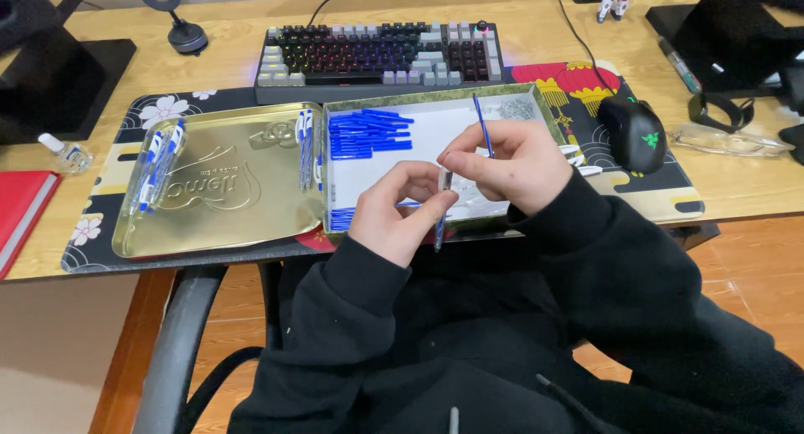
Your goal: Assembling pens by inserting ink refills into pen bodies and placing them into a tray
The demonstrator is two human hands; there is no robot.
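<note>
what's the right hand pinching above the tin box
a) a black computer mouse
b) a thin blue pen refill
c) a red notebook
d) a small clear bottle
b: the right hand pinches a thin blue pen refill that sticks up from its fingertips over the tin box, while the left hand holds a clear pen barrel; the mouse lies untouched to the side.

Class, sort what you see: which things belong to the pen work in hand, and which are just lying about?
In use: left hand with clear pen barrel; right hand with blue refill; tin tray of blue refills; lid with finished pens.

Lying about: keyboard, mouse, red notebook, small bottle.
</note>
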